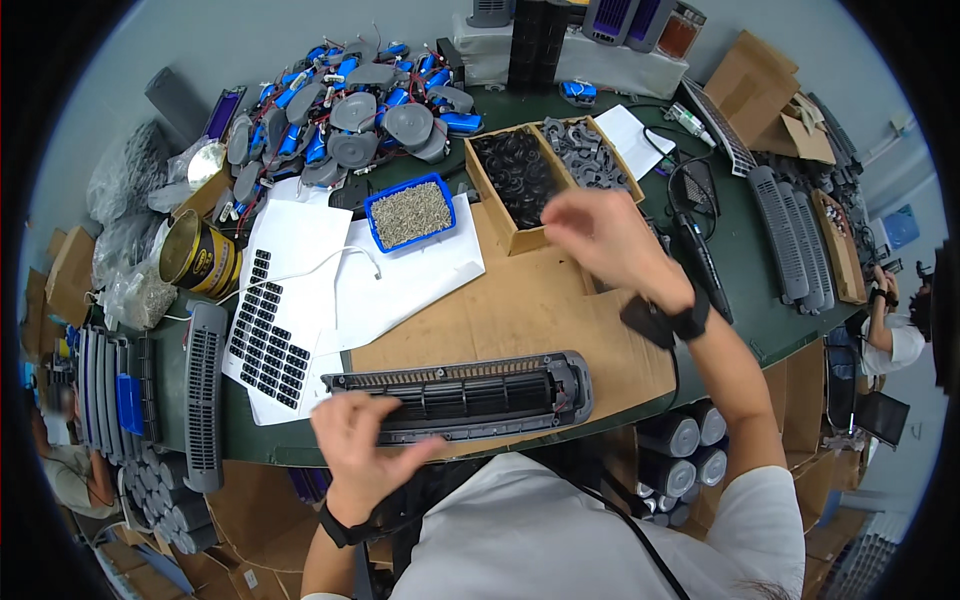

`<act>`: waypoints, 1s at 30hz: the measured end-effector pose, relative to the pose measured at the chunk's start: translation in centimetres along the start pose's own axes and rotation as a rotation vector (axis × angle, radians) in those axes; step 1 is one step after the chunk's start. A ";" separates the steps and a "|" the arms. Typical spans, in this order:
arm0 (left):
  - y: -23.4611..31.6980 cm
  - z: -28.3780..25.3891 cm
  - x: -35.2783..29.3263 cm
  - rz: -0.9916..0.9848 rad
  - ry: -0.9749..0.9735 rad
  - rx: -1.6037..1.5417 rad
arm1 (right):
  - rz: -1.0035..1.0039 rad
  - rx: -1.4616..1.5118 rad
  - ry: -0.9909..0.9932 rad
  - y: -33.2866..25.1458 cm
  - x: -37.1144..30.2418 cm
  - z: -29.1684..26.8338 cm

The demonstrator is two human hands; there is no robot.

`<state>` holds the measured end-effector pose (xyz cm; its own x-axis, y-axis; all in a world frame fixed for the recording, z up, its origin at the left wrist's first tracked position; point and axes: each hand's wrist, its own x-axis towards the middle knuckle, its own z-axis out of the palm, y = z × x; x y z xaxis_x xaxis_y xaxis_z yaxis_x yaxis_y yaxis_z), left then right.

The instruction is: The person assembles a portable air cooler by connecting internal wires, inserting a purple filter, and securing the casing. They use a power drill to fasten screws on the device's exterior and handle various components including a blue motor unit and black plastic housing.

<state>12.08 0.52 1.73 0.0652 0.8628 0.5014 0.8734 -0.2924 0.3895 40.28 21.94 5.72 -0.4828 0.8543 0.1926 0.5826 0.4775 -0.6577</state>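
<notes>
A: Where's the long grey fan housing (pixel 460 395)?
B: Near the table's front edge. The left hand (pixel 360 445) rests on it, fingers loosely spread. The right hand (pixel 600 240), blurred, hovers beyond it by the wooden box (pixel 520 180); I can't tell its grip.
A: Step?
B: Likely fetching a part; fitting it needs the housing steadied.

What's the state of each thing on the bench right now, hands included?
Long grey fan housing: lying flat on the cardboard sheet, its ribbed inside showing.
Left hand: resting on the housing's near left end, fingers loosely bent.
Right hand: raised over the wooden box, blurred, grip cannot be told.
Wooden box: open, two compartments, both filled.
Blue tray: open, full of small pale parts.
Tin can: tipped on its side.
</notes>
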 end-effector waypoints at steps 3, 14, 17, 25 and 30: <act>0.3 2.0 0.0 0.203 -0.117 -0.077 | -0.045 -0.243 -0.048 3.1 3.3 0.3; 1.8 4.6 1.6 0.130 -0.049 -0.362 | -0.186 -0.448 0.134 1.3 4.4 2.3; 1.3 3.3 1.7 -0.197 0.095 -0.625 | -0.118 0.039 -0.128 -6.4 2.5 3.5; -1.4 1.3 0.5 -0.739 0.135 -1.320 | -0.310 0.452 -0.324 -11.5 -1.1 9.7; -5.2 0.7 -1.2 -0.793 0.268 -1.104 | -0.588 -0.213 -0.494 -8.4 -1.4 9.3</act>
<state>7.85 1.29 -1.47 -0.4674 0.8822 -0.0562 -0.2053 -0.0465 0.9776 29.95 14.80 4.18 -0.9549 0.2841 0.0863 0.2310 0.8933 -0.3856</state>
